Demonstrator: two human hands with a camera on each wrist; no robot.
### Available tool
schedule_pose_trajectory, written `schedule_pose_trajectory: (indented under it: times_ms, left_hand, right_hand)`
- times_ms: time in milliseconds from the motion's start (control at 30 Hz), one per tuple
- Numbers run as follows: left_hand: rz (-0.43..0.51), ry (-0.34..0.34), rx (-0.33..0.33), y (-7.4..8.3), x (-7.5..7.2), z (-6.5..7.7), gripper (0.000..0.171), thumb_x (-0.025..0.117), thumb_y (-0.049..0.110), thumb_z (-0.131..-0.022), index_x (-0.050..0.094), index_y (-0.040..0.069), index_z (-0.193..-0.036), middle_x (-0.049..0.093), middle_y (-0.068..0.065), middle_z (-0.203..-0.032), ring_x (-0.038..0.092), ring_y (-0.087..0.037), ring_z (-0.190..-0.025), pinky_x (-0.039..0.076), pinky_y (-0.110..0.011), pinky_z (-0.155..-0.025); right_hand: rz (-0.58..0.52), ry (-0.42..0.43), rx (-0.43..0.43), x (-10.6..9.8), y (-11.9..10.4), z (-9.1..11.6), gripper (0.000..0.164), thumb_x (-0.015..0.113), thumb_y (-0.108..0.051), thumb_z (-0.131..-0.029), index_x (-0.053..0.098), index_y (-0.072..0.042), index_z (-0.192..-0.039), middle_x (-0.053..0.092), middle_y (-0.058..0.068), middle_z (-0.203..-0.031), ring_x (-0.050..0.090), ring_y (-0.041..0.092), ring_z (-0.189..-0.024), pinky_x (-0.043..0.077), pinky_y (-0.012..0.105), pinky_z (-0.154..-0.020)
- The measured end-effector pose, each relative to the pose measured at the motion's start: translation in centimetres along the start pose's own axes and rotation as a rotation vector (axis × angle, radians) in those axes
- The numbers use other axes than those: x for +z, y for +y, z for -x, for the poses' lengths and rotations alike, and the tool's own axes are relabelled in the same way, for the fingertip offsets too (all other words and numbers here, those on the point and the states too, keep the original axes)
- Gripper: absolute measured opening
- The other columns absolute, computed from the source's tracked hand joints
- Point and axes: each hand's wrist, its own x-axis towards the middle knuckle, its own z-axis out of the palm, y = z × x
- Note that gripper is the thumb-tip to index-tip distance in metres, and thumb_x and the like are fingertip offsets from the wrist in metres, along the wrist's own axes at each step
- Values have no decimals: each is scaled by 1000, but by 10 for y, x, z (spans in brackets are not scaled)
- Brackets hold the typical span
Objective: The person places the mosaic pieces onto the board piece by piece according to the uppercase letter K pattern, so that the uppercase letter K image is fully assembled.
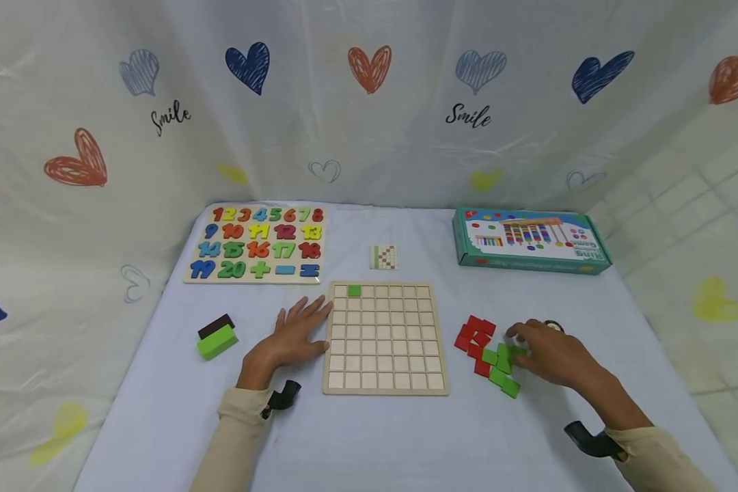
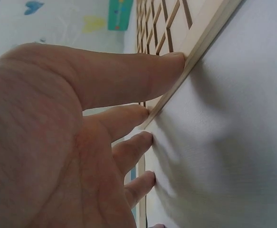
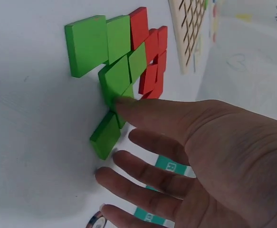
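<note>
Since the green tiles (image 1: 503, 362), lying between the board (image 1: 385, 392) and right edge of the table (image 1: 418, 444), are judged light and stiff, opposite sides should be pinched, fingers of left grip (image 1: 290, 336) and right grip (image 1: 553, 354) being spread.

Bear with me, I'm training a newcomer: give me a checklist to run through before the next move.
1. Board flat, left hand at its left edge: ok.
2. Free cells: ok; one green tile sits in the top row.
3. Loose tiles near the right hand: ok.
4. Red tiles and green tiles separated: not ok; they touch in one cluster.
5. Small card pattern exactly legible: cannot tell; too small.
</note>
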Motion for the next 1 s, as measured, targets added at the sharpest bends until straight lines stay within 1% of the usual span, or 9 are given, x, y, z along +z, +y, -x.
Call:
schedule_pose_trajectory:
  times_ms: [200, 333, 467, 567, 767, 1000]
  left_hand:
    - [-6, 6, 18, 1, -2, -3, 80, 70, 21, -99, 31, 17, -169, 19, -6, -178, 2, -39, -165, -4, -70, -127]
    - [-1, 10, 12, 1, -2, -3, 79, 70, 20, -99, 31, 17, -169, 19, -5, -178, 2, -38, -165, -4, -70, -127]
    - [1, 7, 14, 0, 2, -2, 79, 70, 20, -99, 32, 17, -168, 19, -6, -178, 2, -39, -165, -3, -71, -127]
    - [-6, 8, 13, 0, 5, 0, 79, 70, 20, -99, 32, 17, -168, 19, -6, -178, 3, -39, -165, -2, -71, -127]
    - [5, 20, 6, 1, 4, 3, 78, 71, 19, -99, 34, 16, -168, 20, -6, -178, 3, -39, -165, -3, -71, -127]
    - [2, 23, 2, 1, 1, 2, 78, 71, 18, -99, 35, 17, -167, 21, -7, -178, 4, -40, -165, -3, -72, -126]
  right_hand:
    - [-15, 16, -3, 3, 8, 0, 41, 91, -23, -82, 75, -6, -115, 71, 15, -110, 67, 35, -101, 62, 51, -69]
    - [-24, 14, -8, 4, 10, 0, 34, 89, -20, -83, 76, -7, -112, 71, 13, -108, 67, 34, -100, 62, 52, -71]
    - [-33, 7, -10, 5, 11, 1, 33, 90, -19, -83, 75, -6, -109, 71, 9, -103, 66, 30, -97, 62, 50, -72]
    - [-58, -5, 10, 5, 13, 0, 33, 89, -19, -84, 73, -3, -108, 71, 7, -99, 65, 28, -95, 61, 48, -71]
    - [-103, -13, 53, 7, 14, -3, 34, 88, -17, -85, 71, -1, -108, 70, 6, -96, 61, 27, -94, 56, 46, -69]
    - [-178, -22, 41, 4, 21, -3, 31, 85, -10, -85, 67, -2, -108, 67, 6, -97, 59, 25, -94, 54, 36, -69]
